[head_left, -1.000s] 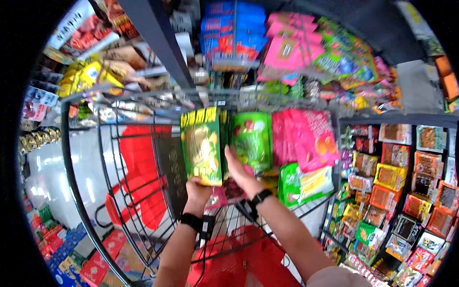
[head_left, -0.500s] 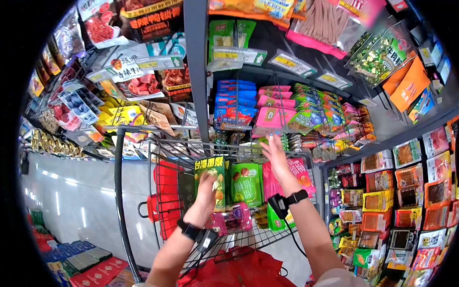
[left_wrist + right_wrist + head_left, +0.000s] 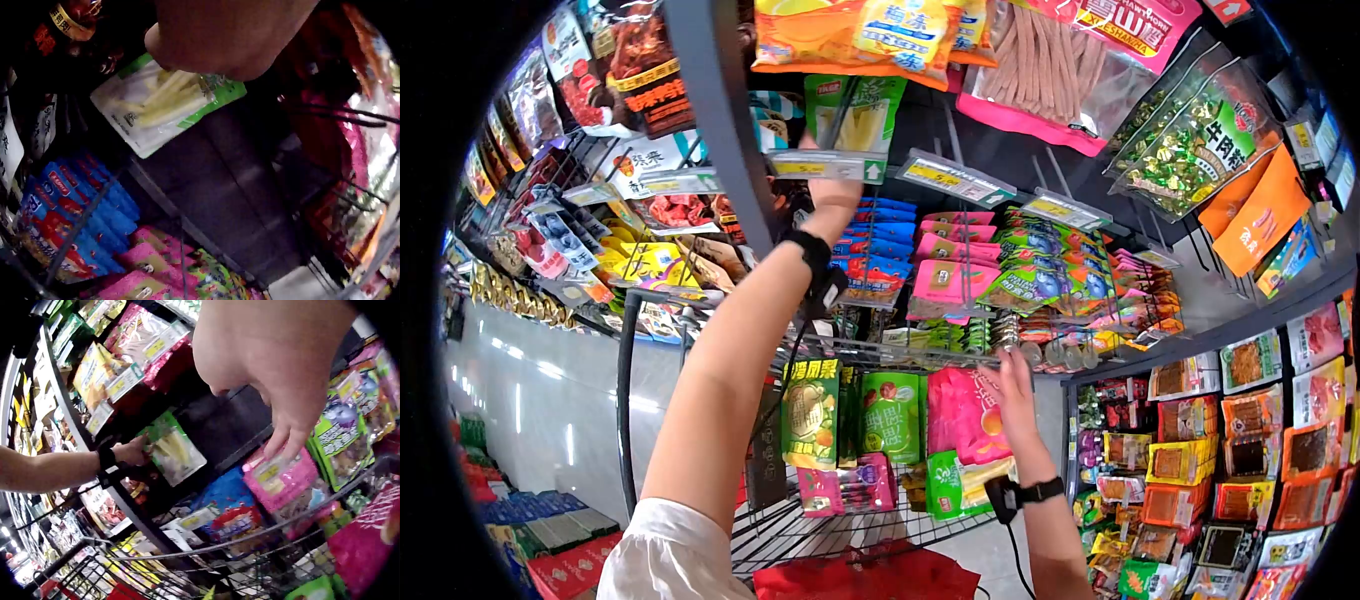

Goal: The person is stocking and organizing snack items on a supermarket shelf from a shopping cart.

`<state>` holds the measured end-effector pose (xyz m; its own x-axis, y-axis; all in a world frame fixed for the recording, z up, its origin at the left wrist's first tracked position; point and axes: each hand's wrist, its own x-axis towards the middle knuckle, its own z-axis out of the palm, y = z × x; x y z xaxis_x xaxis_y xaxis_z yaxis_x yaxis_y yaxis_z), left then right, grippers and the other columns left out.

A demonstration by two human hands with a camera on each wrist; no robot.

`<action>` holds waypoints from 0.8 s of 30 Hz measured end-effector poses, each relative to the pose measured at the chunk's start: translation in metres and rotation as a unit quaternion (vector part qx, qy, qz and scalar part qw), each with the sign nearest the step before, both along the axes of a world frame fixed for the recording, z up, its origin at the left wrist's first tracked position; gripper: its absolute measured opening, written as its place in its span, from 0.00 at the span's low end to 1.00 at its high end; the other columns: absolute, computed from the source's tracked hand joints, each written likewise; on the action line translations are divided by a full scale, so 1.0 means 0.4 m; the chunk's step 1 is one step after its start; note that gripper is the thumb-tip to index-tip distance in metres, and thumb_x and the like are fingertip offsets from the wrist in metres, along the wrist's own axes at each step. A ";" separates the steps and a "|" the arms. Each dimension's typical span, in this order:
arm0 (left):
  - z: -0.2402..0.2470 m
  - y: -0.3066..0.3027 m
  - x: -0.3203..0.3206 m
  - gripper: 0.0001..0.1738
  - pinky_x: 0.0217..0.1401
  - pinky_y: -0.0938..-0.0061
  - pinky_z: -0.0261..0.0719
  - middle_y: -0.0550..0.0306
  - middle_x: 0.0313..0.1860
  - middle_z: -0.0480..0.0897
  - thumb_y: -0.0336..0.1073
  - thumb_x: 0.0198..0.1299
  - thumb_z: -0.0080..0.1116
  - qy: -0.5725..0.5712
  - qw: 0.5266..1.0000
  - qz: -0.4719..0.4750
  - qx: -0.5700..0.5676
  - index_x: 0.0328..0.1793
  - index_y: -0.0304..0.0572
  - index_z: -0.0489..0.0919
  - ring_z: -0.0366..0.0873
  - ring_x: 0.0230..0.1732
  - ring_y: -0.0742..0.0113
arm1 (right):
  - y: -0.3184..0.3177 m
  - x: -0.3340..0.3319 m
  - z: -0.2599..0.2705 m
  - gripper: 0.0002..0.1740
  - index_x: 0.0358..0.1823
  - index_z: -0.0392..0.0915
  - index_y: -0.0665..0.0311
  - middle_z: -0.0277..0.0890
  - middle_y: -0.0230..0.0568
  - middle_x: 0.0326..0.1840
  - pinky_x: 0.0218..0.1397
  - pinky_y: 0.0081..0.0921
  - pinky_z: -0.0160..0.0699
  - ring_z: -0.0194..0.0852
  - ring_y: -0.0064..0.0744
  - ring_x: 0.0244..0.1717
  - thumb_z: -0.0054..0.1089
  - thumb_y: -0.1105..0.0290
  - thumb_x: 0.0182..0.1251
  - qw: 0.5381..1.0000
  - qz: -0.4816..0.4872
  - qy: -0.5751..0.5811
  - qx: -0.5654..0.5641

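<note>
My left hand (image 3: 835, 192) reaches up behind a price label to a green snack bag (image 3: 870, 115) with pale yellow strips in its clear window. In the right wrist view, the left hand's fingers (image 3: 142, 450) grip the bag's side edge. From the left wrist, the bag (image 3: 162, 103) looks tilted and its upper part is hidden by the hand. My right hand (image 3: 1015, 395) hovers over the right side of the cart (image 3: 830, 535), fingers loosely extended and holding nothing. Beneath it lie a pink bag (image 3: 960, 415) and another green bag of yellow strips (image 3: 960, 485).
Also in the cart are a pineapple-print green bag (image 3: 810, 415), a bright green bag (image 3: 890, 415) and a magenta pack (image 3: 850, 487). Blue bags (image 3: 880, 250) and pink bags (image 3: 955, 265) fill the lower shelf. Metal hooks and a dark upright post (image 3: 725, 100) stand near my left arm.
My left hand has left the pineapple-print bag in the cart and risen to the green bag on the shelf. The right hand has moved lower in the view, still over the cart.
</note>
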<state>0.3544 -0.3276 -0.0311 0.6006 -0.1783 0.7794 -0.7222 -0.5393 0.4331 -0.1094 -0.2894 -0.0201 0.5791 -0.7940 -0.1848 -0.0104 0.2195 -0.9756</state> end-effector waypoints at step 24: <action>0.272 -0.018 0.040 0.21 0.45 0.62 0.69 0.49 0.44 0.75 0.44 0.47 0.54 -0.121 0.978 -0.134 0.109 0.46 0.44 0.71 0.71 0.44 0.49 | -0.038 -0.306 -0.127 0.28 0.62 0.47 0.67 0.60 0.43 0.58 0.51 0.28 0.66 0.67 0.35 0.50 0.37 0.58 0.66 0.988 0.055 0.127 0.060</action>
<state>0.3702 -0.3347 0.0777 0.3126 -0.4817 0.8187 -0.9173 -0.3769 0.1285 -0.2318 -0.3045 -0.0709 0.5837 -0.6917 -0.4253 -0.2826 0.3180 -0.9050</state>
